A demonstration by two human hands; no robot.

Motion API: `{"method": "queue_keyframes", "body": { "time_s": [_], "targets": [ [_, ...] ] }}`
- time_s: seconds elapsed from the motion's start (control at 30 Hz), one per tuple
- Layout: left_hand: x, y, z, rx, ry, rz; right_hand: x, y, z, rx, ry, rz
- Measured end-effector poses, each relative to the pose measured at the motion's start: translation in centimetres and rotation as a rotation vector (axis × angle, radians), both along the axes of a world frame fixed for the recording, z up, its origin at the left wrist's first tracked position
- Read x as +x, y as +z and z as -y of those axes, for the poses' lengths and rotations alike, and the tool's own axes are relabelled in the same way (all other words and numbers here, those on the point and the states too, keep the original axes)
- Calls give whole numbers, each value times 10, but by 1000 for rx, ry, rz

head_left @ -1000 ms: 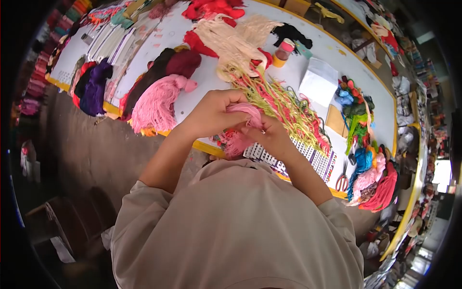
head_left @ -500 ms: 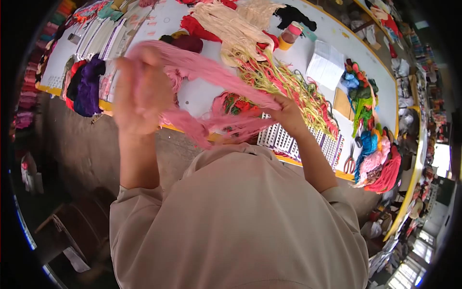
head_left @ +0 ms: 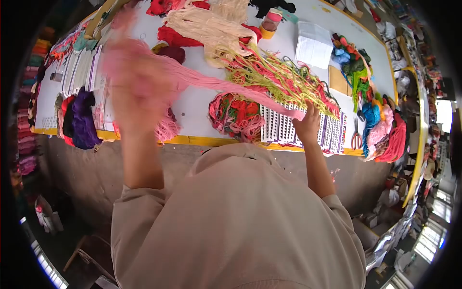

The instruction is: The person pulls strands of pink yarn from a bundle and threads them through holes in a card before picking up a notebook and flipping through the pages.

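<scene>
A skein of pink yarn [head_left: 216,83] stretches slantwise over the table between my two hands. My left hand [head_left: 139,91] is smeared by motion, with the thick bunch of the skein gathered at it; its single fingers do not show clearly. At the other end, my right hand [head_left: 309,123] has the narrow end of the skein between thumb and fingers. Below that hand lie white cards with rows of dark holes [head_left: 284,127]. A bundle of mixed red, pink and green yarn [head_left: 236,115] sits between the hands, near the front edge.
Cream yarn [head_left: 207,26] and tangled yellow-green and red strands [head_left: 274,72] cover the table's middle. Purple yarn [head_left: 83,118] hangs over the front left edge. Scissors [head_left: 356,139] lie at the right, beside colourful hanks [head_left: 385,130]. A paper sheet [head_left: 314,44] and a jar [head_left: 270,24] are farther back.
The skein has gone from an open, wide loop to a narrower, straighter strand. My right hand has moved right and down, and the view has shifted. The left hand stays blurred.
</scene>
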State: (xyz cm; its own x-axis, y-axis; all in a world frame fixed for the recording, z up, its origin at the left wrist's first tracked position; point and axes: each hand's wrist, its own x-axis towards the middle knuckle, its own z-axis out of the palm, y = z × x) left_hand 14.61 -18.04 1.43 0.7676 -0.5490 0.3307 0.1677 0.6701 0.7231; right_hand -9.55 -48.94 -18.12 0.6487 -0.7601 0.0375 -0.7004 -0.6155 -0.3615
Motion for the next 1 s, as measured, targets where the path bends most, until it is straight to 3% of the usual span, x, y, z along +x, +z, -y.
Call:
{"method": "queue_keyframes", "body": {
  "time_s": [0.03,0.07,0.13,0.17,0.2,0.23,0.27,0.3,0.33,0.37,0.43,0.53,0.63,0.67,0.7,0.77,0.8,0.87,0.97,1.0],
  "targets": [
    [-11,-6,22,146,-149,149,6,10,-2,43,184,219],
    [-23,-12,46,292,-301,293,20,41,-21,317,287,389],
    [-31,-38,86,494,-168,1059,43,90,-56,706,580,411],
    [-33,-45,94,495,-174,1056,51,89,-69,856,669,509],
    [-35,-50,99,596,-143,1183,54,102,-80,1163,656,485],
    [-34,-53,102,696,-107,1310,59,103,-84,1165,656,484],
    [-30,-51,102,772,72,1397,65,103,-84,1376,652,462],
    [-22,-53,101,774,71,1396,69,102,-84,1586,642,435],
    [-12,-59,97,555,-28,698,68,97,-82,1600,636,424],
    [-6,-64,89,308,-106,9,64,92,-79,1216,691,421],
    [3,-45,69,203,-9,-164,53,77,-69,452,749,390],
    [34,-39,16,-151,-237,-60,33,-14,-48,455,367,189],
    [23,-1,-19,-219,-242,5,30,-58,-64,514,454,105],
    [23,-1,-25,-322,-353,9,33,-74,-73,529,526,119],
    [19,-2,-31,-314,-345,7,36,-91,-81,377,621,85],
    [9,-11,-43,-217,-288,-76,45,-106,-105,268,624,3],
    [7,-21,-47,-30,-225,-28,47,-116,-109,273,635,5],
    [-7,-45,-41,122,-95,-117,52,-135,-119,-62,682,-53],
    [-27,-73,-45,319,66,-269,61,-120,-117,128,661,32],
    [-32,-81,-48,361,35,-321,67,-103,-117,346,565,19]
  ]
}}
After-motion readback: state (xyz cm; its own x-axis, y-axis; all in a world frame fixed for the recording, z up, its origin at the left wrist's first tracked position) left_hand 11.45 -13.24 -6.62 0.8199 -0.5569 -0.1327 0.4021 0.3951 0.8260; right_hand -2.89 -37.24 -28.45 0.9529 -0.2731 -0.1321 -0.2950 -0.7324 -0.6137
